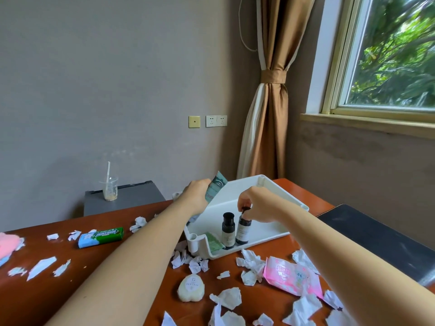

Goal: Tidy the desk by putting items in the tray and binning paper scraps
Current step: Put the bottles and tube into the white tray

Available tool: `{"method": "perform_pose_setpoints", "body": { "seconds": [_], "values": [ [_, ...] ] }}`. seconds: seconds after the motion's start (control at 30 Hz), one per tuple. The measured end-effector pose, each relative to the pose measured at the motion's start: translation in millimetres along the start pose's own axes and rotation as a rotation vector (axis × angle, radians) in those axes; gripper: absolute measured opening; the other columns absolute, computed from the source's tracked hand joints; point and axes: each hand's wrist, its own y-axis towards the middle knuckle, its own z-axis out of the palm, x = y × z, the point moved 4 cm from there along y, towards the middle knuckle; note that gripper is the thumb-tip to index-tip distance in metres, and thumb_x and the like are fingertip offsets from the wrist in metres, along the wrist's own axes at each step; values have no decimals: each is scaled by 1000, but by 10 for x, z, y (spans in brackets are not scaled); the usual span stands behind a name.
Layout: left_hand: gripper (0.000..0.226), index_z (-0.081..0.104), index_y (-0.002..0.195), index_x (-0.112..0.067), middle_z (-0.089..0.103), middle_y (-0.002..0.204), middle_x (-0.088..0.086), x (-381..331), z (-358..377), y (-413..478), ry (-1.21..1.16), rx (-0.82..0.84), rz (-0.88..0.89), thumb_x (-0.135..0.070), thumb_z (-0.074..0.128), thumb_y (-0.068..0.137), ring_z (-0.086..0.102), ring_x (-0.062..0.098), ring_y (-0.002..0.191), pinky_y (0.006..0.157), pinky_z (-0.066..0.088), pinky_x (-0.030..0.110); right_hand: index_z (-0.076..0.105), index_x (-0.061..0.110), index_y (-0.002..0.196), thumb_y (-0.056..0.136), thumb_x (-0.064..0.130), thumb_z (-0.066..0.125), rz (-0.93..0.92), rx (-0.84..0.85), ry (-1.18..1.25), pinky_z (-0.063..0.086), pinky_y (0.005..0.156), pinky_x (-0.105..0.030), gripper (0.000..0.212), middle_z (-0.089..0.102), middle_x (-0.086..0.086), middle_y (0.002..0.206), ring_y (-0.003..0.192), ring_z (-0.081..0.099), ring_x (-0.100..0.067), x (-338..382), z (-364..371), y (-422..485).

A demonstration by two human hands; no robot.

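- L hand [196,195]: fingers curled round a teal sachet [216,187], held tilted over the tray's left wall.
- R hand [255,205]: fingertips pinching the cap of a dark bottle [243,229], which stands upright on the tray floor directly under the hand.
- 2nd dark bottle [228,230]: upright, just left of the pinched one; can't tell if they touch.
- White tray [237,194]: on the counter [94,257], under both hands; green sachet [214,242] lies inside, near the front lip.
- Paper scraps [227,297]: strewn on the counter nearer the person than both hands, some against the tray's front.
- Gum pack [101,236]: left of the L forearm.
- Wrapped soap [190,288]: between the forearms.
- Pink packet [292,278]: under the R forearm, amid scraps.
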Motion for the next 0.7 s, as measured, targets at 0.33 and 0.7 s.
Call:
{"method": "perform_pose_setpoints", "body": {
  "seconds": [0.33, 0.7],
  "values": [
    [31, 46, 96, -15, 49, 101, 10, -81, 293, 43, 229, 90, 10, 11, 43, 80, 48, 28, 87, 66, 36, 33, 66, 11, 106, 83, 10, 64, -42, 14, 26, 54, 84, -34, 24, 67, -9, 110, 97, 62, -26, 33, -11, 10],
    [32, 54, 111, -7, 54, 118, 15, -30, 328, 112, 319, 72, 13, 8, 45, 85, 57, 33, 104, 82, 47, 39, 64, 11, 111, 80, 10, 68, -83, 48, 72, 54, 87, -39, 31, 67, -9, 110, 96, 63, -26, 35, 26, -54]
  ]
}}
